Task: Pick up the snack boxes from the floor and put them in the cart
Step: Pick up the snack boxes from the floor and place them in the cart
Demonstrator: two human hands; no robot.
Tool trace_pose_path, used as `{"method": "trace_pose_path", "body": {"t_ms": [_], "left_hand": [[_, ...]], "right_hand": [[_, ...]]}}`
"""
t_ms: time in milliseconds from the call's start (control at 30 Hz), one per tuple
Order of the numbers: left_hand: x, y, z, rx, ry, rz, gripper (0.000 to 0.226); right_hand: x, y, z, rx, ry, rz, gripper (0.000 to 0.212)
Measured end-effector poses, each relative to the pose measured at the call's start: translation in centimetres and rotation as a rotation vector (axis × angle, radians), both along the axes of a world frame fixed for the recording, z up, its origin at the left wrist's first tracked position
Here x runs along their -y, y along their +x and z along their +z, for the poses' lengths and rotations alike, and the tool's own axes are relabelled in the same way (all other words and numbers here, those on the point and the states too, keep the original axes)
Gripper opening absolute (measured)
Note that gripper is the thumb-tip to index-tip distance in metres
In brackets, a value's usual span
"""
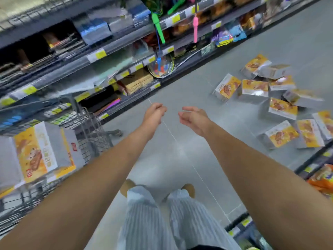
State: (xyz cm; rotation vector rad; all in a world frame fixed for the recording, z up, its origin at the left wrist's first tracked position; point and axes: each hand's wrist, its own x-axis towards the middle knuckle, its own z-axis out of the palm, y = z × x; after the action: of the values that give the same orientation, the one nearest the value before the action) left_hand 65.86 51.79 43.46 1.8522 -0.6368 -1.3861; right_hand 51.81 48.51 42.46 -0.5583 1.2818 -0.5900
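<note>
— Wire, grey and thin: that is the cart (86, 127) at the far left?
— Yes. Two snack boxes (41, 150) stand inside it, orange and white.
— And the hands?
— Both are empty, above the grey floor (180, 156). The left hand (155, 112) has fingers loosely curled, holding nothing. The right hand (193, 117) is just beside it, fingers half open, not touching.
— The other boxes?
— A heap of boxes (281, 105) lies on the floor at the right, well apart from the cart.
</note>
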Motion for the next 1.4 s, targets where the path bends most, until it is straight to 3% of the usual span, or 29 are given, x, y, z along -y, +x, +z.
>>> {"method": "trace_pose_path", "body": {"t_ms": [400, 833, 1033, 1167, 1400], "left_hand": [[7.1, -21.0, -0.6, -0.008, 0.006, -0.344, 0.038], [23.0, -44.1, -3.3, -0.034, 0.096, -0.783, 0.029], [29.0, -54.7, -4.8, 0.024, 0.152, -0.965, 0.04], [30.2, -59.4, -5.5, 0.034, 0.187, -1.028, 0.04], [32.4, -69.5, -7.9, 0.055, 0.252, -1.078, 0.031]], "right_hand": [[2.8, -22.1, -0.9, -0.05, 0.03, -0.317, 0.044], [10.4, -44.4, -4.4, -0.164, 0.184, -0.688, 0.042], [13.3, -53.7, -6.1, -0.165, 0.257, -0.895, 0.039], [13.6, -57.7, -7.2, -0.176, 0.282, -0.936, 0.042], [15.3, -66.6, -10.2, -0.21, 0.376, -0.913, 0.026]]}}
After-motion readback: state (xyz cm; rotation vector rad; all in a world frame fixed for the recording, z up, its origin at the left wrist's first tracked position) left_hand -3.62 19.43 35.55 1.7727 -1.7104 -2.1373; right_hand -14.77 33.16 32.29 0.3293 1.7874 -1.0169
